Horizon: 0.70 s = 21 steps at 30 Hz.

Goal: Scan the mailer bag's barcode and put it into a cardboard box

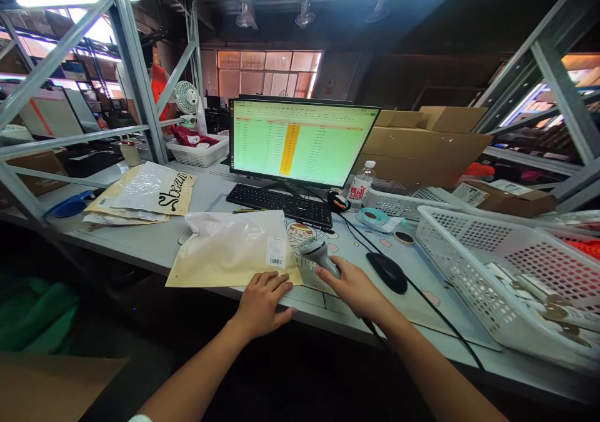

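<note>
Your right hand (357,289) sits just right of the frame's centre, low down, wrapped around the handle of a grey barcode scanner (319,253), whose head points up and left toward the white barcode label (276,251). That label is stuck on the right end of a cream padded mailer (225,253) lying flat on the grey table (150,244), a little left of centre. Your left hand (262,303) lies at the mailer's lower right corner with its fingers loosely spread, resting on the table edge and touching the mailer's rim; it grips nothing.

To the right of your right hand, a black mouse (387,272) lies near it, its cable running toward the lower right. Above the mailer, a black keyboard (281,202) sits in front of a monitor (300,142) showing a green spreadsheet with an orange column. More printed mailers (150,194) are stacked in the middle left of the frame. A white perforated basket (473,253) fills the right side, and a water bottle (360,187) stands just right of the monitor's base, with cardboard boxes (422,147) behind it.
</note>
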### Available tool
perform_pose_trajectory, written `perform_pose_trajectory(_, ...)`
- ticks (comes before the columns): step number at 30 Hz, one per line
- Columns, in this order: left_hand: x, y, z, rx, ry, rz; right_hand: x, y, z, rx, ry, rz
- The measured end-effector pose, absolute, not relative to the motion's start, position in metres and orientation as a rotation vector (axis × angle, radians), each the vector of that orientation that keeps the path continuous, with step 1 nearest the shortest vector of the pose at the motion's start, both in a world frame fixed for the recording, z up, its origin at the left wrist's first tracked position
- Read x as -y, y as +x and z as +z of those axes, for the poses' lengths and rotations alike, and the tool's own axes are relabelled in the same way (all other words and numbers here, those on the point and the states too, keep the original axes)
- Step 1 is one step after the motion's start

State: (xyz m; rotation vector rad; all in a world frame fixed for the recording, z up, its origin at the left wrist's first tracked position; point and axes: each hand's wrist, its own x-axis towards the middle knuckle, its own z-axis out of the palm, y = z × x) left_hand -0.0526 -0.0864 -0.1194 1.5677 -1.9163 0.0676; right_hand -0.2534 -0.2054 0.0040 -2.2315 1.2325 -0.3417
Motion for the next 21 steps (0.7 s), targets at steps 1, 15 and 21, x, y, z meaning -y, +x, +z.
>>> perform_pose_trajectory(1,0.087,-0.053,-0.120,1.911,1.564,0.066,0.213,-0.252,-0.003,-1.355,-2.303,-0.337)
perform_pose_trajectory(15,0.087,-0.056,-0.118,1.854,1.511,0.050,0.294,-0.330,-0.058,-1.673,-2.692,-0.702)
perform_pose_trajectory(21,0.050,-0.051,-0.164,1.858,1.190,0.063,0.343,-0.392,-0.081,-1.661,-2.680,-0.835)
